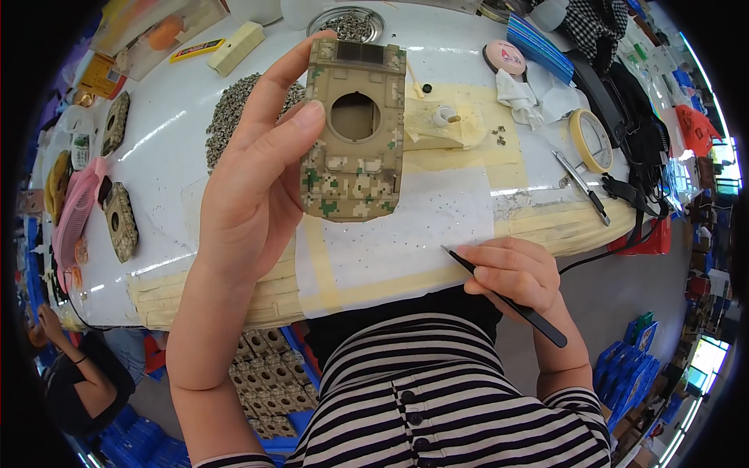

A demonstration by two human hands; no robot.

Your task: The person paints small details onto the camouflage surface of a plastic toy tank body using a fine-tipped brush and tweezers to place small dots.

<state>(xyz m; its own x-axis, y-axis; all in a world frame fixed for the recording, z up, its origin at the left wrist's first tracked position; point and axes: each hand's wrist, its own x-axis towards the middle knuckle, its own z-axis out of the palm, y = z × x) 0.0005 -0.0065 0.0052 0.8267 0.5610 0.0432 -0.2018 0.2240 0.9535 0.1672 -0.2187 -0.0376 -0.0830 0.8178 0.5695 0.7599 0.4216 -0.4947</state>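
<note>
Above the white table (437, 47), left hand (250, 187) raised, gripping camouflage-patterned plastic shell (355, 132) by its left edge: thumb across the front beside the round hole, fingers wrapped behind. Shell held upright, flat face toward the camera, rounded end down, dark panel at the top. Down right, near the table's front edge, right hand (519, 273) closed around black tweezers (503, 296), tip pointing up-left over the white paper sheet (406, 234), tip just above or touching it, can't tell which. Paper taped down with yellowish masking tape. Behind the shell: pile of small grey screws (234, 109) loose on the table, more in a round metal dish (346, 23). Two more camouflage parts (121, 218) lying at far left beside a pink fan (74, 210). Right side: tape roll (593, 140), black pen (581, 187), white cloth (519, 93). Below table edge, blue bin full of similar camouflage parts (269, 374). Another person's arm (74, 363) at lower left, well apart.
</note>
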